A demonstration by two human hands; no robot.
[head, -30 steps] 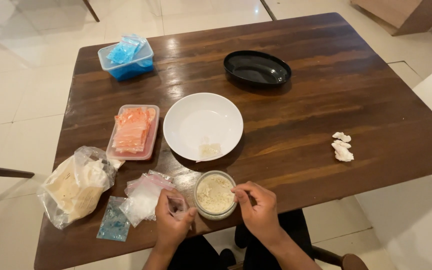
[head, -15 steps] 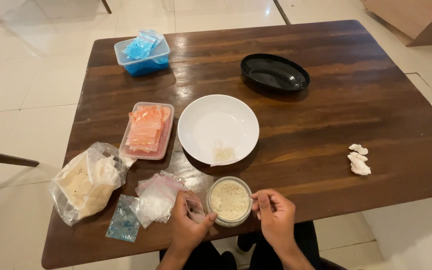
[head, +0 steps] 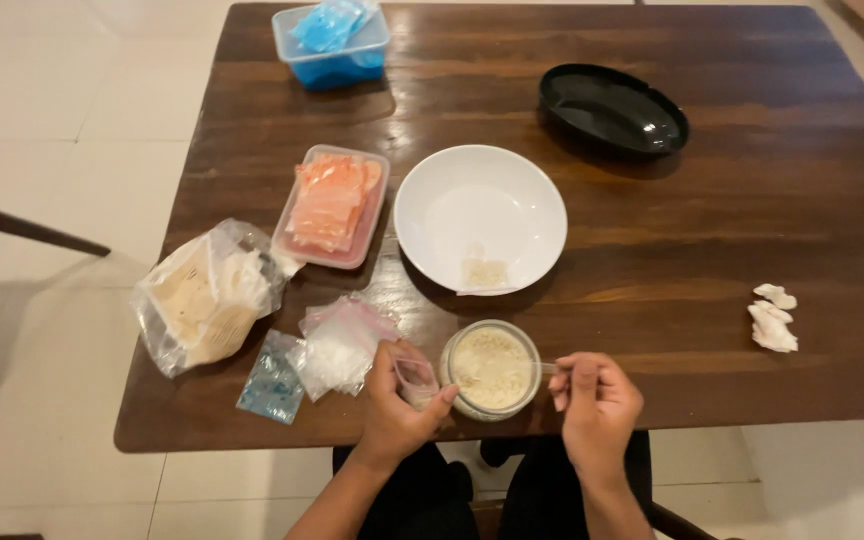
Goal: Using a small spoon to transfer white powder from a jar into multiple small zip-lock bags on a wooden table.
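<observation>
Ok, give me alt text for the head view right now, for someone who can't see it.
At the near edge of a dark wooden table, the left hand pinches a small clear zip bag beside a round container of pale powder, and the right hand holds something thin at its rim. Behind sit a white plate and a tray of orange packets.

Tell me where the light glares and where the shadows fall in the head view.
Head view: sharp overall; soft glare streaks the dark wooden table near the blue tub and beside the white plate; a sheen on the black oval dish; plate and dish cast short shadows toward the viewer; the floor at left lies in dimmer shade.
</observation>
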